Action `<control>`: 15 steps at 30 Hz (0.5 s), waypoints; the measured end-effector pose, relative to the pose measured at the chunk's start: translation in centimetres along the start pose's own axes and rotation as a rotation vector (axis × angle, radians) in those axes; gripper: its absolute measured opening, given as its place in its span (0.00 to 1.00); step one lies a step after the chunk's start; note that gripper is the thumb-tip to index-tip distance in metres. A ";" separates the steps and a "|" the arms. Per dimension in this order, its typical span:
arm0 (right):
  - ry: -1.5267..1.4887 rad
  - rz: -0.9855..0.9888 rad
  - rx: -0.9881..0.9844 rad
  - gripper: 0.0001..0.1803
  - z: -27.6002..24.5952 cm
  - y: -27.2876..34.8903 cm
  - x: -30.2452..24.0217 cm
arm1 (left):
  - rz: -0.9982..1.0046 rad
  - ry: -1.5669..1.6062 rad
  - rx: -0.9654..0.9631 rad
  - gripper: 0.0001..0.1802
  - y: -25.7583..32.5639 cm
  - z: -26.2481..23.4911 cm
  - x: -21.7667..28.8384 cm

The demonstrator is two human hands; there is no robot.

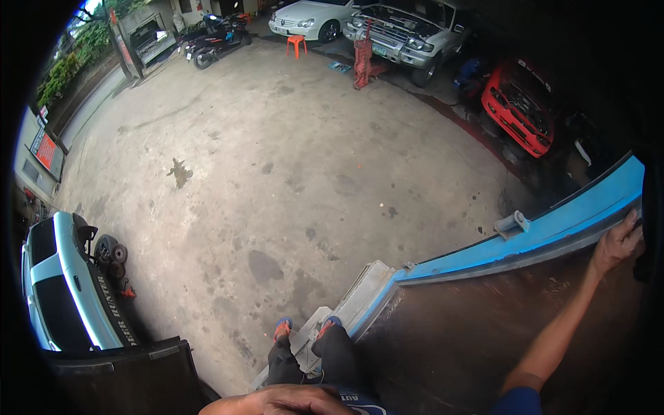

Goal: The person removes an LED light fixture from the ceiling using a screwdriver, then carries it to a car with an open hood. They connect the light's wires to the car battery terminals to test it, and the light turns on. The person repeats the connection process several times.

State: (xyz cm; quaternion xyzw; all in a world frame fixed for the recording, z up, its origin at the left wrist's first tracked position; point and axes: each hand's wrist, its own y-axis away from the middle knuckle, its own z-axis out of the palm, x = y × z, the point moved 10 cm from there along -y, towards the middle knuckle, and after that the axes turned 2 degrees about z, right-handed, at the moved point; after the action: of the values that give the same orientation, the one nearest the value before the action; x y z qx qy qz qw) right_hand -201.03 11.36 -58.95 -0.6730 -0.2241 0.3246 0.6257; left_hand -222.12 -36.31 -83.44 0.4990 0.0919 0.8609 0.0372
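My right arm stretches out to the right, and my right hand (618,243) is closed around the dark inner rim of a long blue vehicle side panel (470,257). Low at the bottom edge, close to my body, my left hand (304,400) shows only in part; its fingers are hidden, so what it holds, if anything, does not show. My feet, in orange and blue flip-flops (282,325), stand on a narrow grey metal ledge (360,294) beside the blue panel. A grey metal bracket (512,225) sticks out from the panel's outer side.
Below lies a stained concrete yard (277,159). A pale blue vehicle (66,277) stands at left, by loose wheels (111,252). Far off are motorcycles (211,45), an orange stool (296,43), a red jack stand (363,62), an open-hooded SUV (401,34) and a red car (519,111).
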 end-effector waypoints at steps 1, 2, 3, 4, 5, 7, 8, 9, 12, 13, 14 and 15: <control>0.025 -0.020 -0.005 0.25 0.1 -0.2 -0.1 | 0.074 0.140 -0.415 0.60 -2.5 1.2 -0.4; 0.038 0.007 -0.024 0.25 0.4 -0.2 0.5 | 0.109 0.046 -0.413 0.60 -3.5 -0.4 -1.1; 0.051 0.033 -0.044 0.26 0.7 -0.3 1.2 | 0.137 -0.021 -0.402 0.60 -3.8 -1.7 -2.0; 0.045 0.110 -0.083 0.26 1.1 -0.1 2.4 | 0.164 -0.084 -0.386 0.61 -4.1 -3.1 -3.2; -0.004 0.113 -0.073 0.26 1.0 -0.1 2.8 | 0.164 -0.123 -0.360 0.53 -4.3 -4.4 -4.7; -0.071 0.102 -0.020 0.28 0.6 -0.1 3.2 | 0.120 -0.115 -0.373 0.46 -4.4 -6.5 -8.6; -0.088 0.058 0.001 0.28 0.6 -0.3 2.9 | 0.079 -0.016 -0.457 0.47 -5.4 -7.2 -11.1; -0.131 0.003 -0.017 0.30 0.7 -0.5 2.5 | 0.023 0.102 -0.545 0.47 -6.4 -7.9 -13.6; -0.117 -0.127 0.041 0.30 0.6 -1.3 1.9 | -0.092 0.543 -0.749 0.50 -7.6 -8.8 -19.1; -0.017 -0.134 0.081 0.30 0.6 -1.3 2.2 | -0.071 0.732 -0.763 0.47 -7.9 -9.0 -19.6; 0.091 -0.098 0.068 0.29 0.9 -1.5 3.0 | -0.040 0.912 -0.766 0.45 -8.0 -9.6 -19.6; 0.145 -0.061 0.121 0.29 1.0 -1.2 3.9 | -0.052 0.859 -0.626 0.47 -7.9 -11.6 -20.6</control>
State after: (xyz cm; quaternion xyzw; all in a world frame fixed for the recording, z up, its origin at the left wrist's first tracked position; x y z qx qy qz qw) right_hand -198.95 14.95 -58.40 -0.6485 -0.1784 0.2689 0.6894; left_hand -222.15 -33.15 -108.14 0.0641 -0.1501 0.9727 0.1648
